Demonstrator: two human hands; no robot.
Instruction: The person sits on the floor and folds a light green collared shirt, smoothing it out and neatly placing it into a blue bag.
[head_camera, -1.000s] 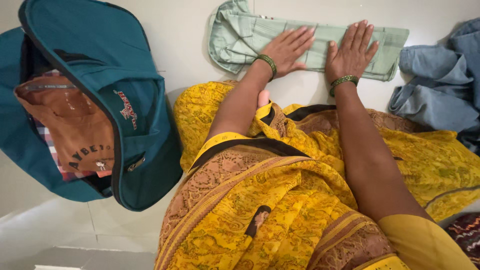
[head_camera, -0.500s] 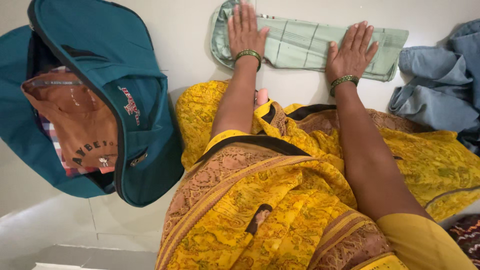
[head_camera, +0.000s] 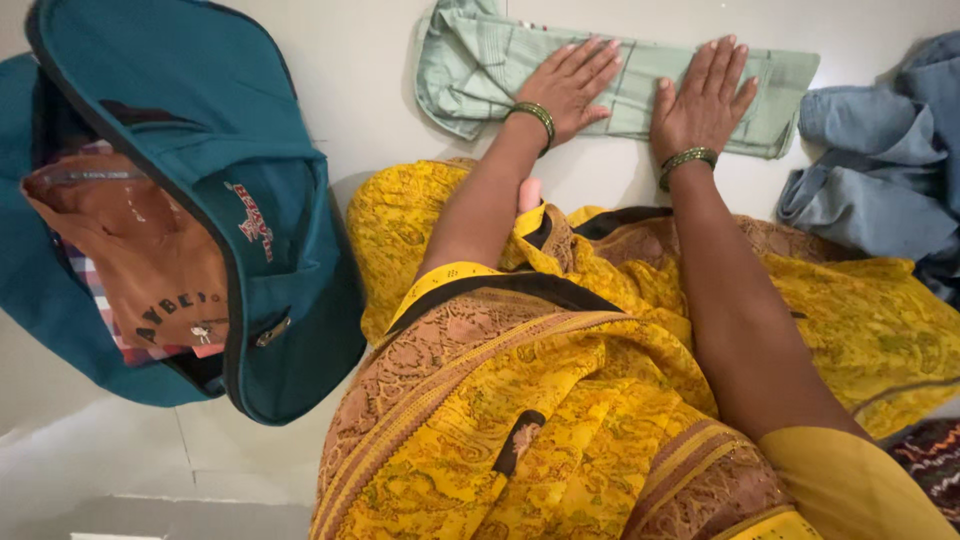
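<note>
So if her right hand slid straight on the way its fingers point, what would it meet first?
The right hand lies flat on the folded green garment; beyond its far edge only bare pale floor shows.

This looks like a room in a home, with someone sitting on the floor among clothes. The floor (head_camera: 250, 450) is pale, glossy tile with thin grout lines. At the left lies an open teal travel bag (head_camera: 260, 200) holding folded garments (an orange-brown one on top, a checked one beneath). At the far side a folded pale green cloth (head_camera: 480, 60) rests on the tiles, and at the right a heap of blue denim (head_camera: 880, 190).
</note>
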